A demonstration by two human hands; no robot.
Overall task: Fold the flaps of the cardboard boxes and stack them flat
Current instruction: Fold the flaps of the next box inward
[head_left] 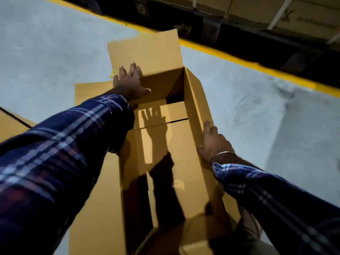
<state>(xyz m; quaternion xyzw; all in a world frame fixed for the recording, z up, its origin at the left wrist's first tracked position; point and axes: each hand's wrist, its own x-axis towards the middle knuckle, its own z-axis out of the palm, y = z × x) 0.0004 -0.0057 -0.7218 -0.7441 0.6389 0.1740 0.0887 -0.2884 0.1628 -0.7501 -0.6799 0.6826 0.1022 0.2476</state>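
I am wearing a long-sleeved shirt in dark navy plaid, crossed with white and pale blue stripes and fainter red ones. Both sleeves (60,153) are reaching down to my wrists. On my right wrist I am wearing a thin silver-coloured bangle (223,154).

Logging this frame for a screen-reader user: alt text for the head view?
A person leans over an open cardboard box on a grey floor, left hand flat on the far flap, right hand on the right wall. A yellow floor line runs behind.
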